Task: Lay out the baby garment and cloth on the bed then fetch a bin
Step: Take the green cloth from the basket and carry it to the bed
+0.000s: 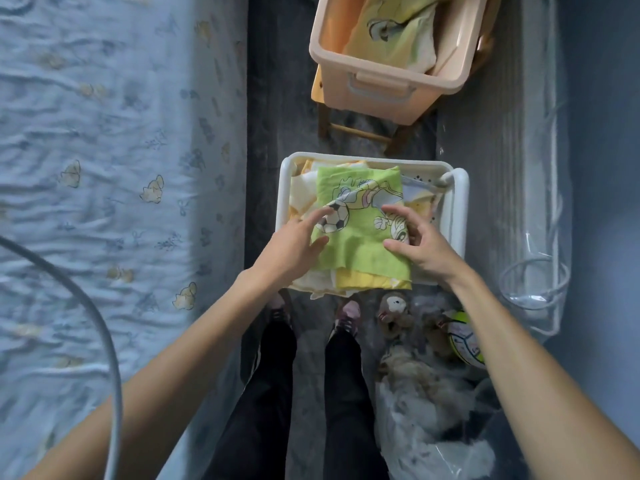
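Observation:
A folded green cloth [363,233] printed with a cartoon and a football lies on top of a pile of yellow and white baby clothes [349,280] in a white basket [459,202] on the floor. My left hand [294,247] rests on the cloth's left edge, fingers spread. My right hand [419,244] touches its right edge, fingers curled over the fabric, thumb on top. Neither hand has lifted it. The bed [97,168] with a pale blue printed sheet lies to the left.
A peach plastic bin [381,88] holding a yellow-green cloth sits on a wooden stool [360,131] beyond the basket. Soft toys and a ball in a clear bag [433,375] lie at the lower right. A clear plastic case [533,237] stands on the right. My feet stand just before the basket.

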A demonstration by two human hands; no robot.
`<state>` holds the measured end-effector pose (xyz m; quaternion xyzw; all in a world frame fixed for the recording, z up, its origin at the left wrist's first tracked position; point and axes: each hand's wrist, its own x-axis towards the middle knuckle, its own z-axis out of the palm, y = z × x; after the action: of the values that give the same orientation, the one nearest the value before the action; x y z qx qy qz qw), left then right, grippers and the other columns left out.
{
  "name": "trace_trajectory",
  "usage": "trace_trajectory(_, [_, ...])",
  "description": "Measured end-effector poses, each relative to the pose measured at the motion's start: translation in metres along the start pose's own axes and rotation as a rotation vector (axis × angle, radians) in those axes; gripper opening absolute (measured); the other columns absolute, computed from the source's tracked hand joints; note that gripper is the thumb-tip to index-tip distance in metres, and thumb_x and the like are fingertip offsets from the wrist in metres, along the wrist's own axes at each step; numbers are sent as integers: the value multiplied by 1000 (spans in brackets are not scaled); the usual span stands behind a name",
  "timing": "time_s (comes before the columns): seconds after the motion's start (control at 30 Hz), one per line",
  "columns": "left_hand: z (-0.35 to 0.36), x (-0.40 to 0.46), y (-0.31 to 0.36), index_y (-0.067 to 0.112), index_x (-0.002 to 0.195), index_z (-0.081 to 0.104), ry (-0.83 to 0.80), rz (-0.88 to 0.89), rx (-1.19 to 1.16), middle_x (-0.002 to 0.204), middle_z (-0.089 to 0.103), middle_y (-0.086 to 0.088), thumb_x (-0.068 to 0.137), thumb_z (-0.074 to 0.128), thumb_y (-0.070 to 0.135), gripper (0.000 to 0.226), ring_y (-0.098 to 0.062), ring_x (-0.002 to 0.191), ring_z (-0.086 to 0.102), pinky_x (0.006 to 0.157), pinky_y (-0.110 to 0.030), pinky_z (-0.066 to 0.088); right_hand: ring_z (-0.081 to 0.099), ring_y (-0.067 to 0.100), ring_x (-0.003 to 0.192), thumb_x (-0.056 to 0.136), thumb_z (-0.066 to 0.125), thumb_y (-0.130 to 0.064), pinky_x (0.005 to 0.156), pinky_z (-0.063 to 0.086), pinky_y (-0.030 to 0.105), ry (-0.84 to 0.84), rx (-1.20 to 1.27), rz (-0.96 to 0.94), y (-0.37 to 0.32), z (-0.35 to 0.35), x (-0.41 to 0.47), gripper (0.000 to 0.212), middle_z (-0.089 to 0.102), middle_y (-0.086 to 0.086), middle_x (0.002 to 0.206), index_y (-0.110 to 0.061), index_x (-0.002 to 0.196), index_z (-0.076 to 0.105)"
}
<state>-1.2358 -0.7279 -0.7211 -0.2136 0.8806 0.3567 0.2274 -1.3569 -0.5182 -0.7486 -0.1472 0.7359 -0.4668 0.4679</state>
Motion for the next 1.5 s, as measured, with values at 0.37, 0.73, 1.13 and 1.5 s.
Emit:
trace_trajectory(0.37, [-16, 28, 5, 26, 135, 49, -172, 24, -424, 129, 56, -1, 87, 66, 14, 53, -24, 103, 61, 91, -45, 53, 49, 16, 126, 81, 71, -9, 108, 39, 48, -8, 39, 0, 6, 4, 5, 58, 49, -13, 130, -27, 131, 48])
trace_trajectory(0.73, [-97, -64, 45, 28, 124, 60, 89, 106, -576, 108, 67, 8, 86, 66, 8, 44, -11, 98, 66, 85, -26, 55, 54, 22, 120, 78, 74, -19, 98, 50, 44, -85, 47, -141, -113, 2, -45, 53, 52, -7, 131, -43, 121, 53])
trace_trajectory(1.13, [-240, -337, 6, 32, 115, 63, 741, 105, -574, 91, 70, 12, 82, 72, 11, 40, -2, 54, 37, 58, -15, 38, 51, 54, 108, 77, 77, -18, 92, 47, 62, -473, 25, -491, -356, 151, -137, 55, 60, 14, 126, -34, 125, 55])
trace_trajectory(1.5, [-197, -730, -151, 22, 119, 64, 1186, -127, -547, 94, 64, 0, 83, 72, 17, 38, -13, 65, 47, 64, -25, 44, 66, 28, 97, 81, 66, -1, 80, 58, 33, -908, -69, -580, -413, 505, -326, 48, 66, 19, 115, -13, 126, 57])
